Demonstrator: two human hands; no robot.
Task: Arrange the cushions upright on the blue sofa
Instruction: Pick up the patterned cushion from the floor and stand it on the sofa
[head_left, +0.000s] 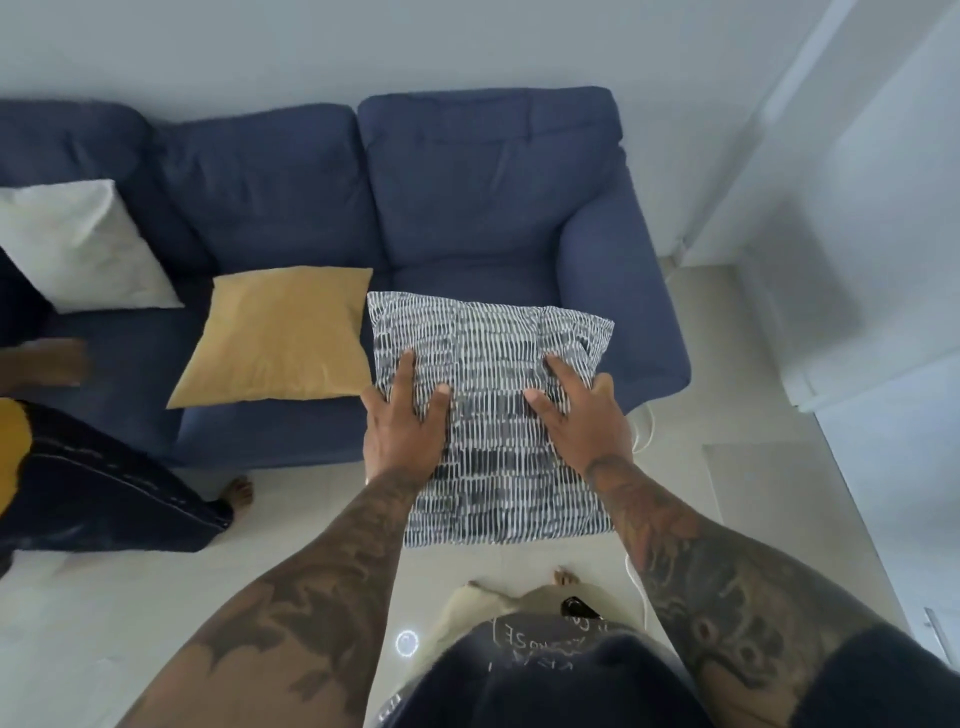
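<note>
Holding the patterned cushion (493, 415) between them, the left hand (402, 431) and the right hand (582, 421) each lie spread on its upper face, fingers pointing away toward the sofa back, thumbs on top too; whether the palms press or the fingers curl under an edge cannot be told. The cushion is roughly square, so it has no real long axis. Its far edge lies over the right seat of the blue sofa (483, 208), while its near edge hangs past the seat front toward the person. Both hands sit about equally near, one at each side of the middle. The backrest lies straight ahead and above the cushion's far edge, so standing it up probably means tipping the near edge up and pushing forward.

A yellow cushion (280, 338) lies flat just beside it on the left, and a white cushion (78, 249) leans farther left. Another person's leg (104, 488) is at the left edge.
</note>
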